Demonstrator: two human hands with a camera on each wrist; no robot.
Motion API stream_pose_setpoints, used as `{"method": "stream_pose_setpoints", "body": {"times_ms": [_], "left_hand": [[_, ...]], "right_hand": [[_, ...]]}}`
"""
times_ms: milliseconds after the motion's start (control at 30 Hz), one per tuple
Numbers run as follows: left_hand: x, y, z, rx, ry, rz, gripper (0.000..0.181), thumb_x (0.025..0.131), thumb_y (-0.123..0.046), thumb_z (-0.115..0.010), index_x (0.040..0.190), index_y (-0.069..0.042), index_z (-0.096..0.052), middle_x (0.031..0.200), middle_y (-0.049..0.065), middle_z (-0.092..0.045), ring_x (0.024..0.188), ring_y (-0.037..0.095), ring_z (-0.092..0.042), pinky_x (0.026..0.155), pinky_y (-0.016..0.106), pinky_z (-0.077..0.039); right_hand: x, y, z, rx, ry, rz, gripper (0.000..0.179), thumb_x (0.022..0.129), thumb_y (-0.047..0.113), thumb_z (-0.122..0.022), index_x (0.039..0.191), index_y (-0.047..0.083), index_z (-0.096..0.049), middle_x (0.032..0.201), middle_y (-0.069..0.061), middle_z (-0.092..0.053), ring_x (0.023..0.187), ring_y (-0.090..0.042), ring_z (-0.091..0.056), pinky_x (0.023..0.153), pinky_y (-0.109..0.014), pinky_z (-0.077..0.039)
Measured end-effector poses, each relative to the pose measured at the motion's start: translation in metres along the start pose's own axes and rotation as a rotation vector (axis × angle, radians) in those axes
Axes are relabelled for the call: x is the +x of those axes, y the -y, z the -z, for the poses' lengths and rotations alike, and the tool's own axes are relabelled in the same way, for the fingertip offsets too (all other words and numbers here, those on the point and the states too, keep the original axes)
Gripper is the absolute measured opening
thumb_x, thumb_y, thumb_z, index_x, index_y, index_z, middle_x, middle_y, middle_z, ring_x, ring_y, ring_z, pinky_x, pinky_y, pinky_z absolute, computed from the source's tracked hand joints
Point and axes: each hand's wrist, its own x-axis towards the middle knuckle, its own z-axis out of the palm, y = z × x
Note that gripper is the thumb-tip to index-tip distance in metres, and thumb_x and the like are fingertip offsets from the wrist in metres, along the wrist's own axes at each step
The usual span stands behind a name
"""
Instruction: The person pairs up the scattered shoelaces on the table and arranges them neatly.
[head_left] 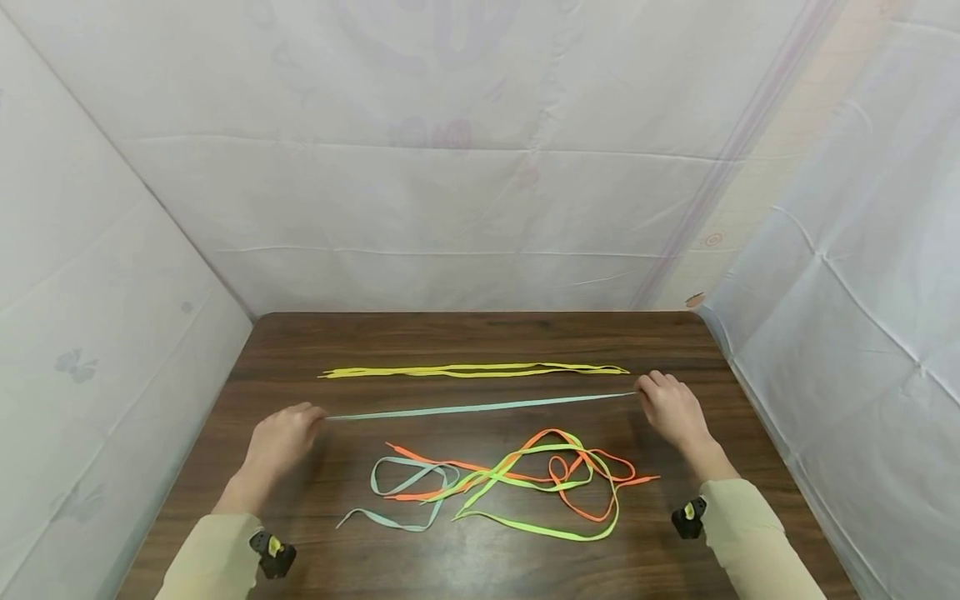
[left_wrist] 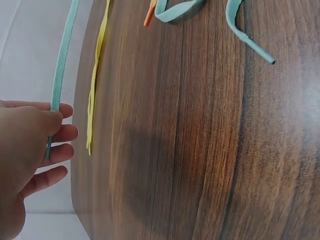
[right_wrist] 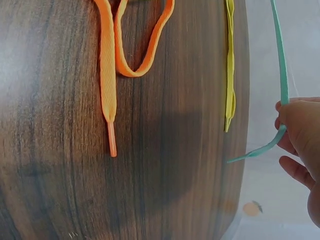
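Note:
A pale blue-green shoelace (head_left: 480, 407) is stretched nearly straight between my two hands, raised off the table. My left hand (head_left: 283, 437) pinches its left end between thumb and fingers; in the left wrist view the tip of that shoelace (left_wrist: 61, 60) hangs past the fingers. My right hand (head_left: 672, 410) pinches the other end, and a short tail of the shoelace (right_wrist: 255, 152) dangles below the fingers in the right wrist view. Beyond it, yellow shoelaces (head_left: 450, 370) lie lengthwise in a narrow line.
Nearer me, an orange shoelace (head_left: 592, 514), a lime-green shoelace (head_left: 540, 530) and another pale blue-green shoelace (head_left: 382, 519) lie in a loose tangle on the brown wooden table (head_left: 360, 571). White cloth walls (head_left: 450, 200) stand along the table's back and sides.

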Motion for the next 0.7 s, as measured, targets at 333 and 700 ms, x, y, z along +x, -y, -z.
{"method": "stream_pose_setpoints", "body": {"times_ms": [333, 700], "left_hand": [[0.015, 0.015, -0.012, -0.077, 0.014, 0.051, 0.013, 0.087, -0.006, -0.058, 0.095, -0.004, -0.068, 0.094, 0.016, -0.068, 0.076, 0.034, -0.065, 0.055, 0.046, -0.049], [0.036, 0.016, -0.014, -0.108, 0.013, 0.13, 0.015, 0.088, -0.009, -0.056, 0.098, -0.005, -0.067, 0.094, 0.017, -0.068, 0.055, 0.019, -0.054, 0.041, 0.034, -0.039]], "right_hand": [[0.007, 0.0, -0.01, 0.083, 0.086, -0.111, 0.01, 0.076, -0.003, -0.066, 0.084, 0.001, -0.062, 0.073, -0.008, -0.057, 0.061, -0.024, -0.053, 0.051, -0.036, -0.044], [0.018, -0.004, -0.017, 0.147, 0.175, -0.27, 0.009, 0.08, 0.0, -0.063, 0.089, 0.003, -0.063, 0.075, -0.008, -0.056, 0.06, -0.022, -0.053, 0.054, -0.039, -0.044]]}}
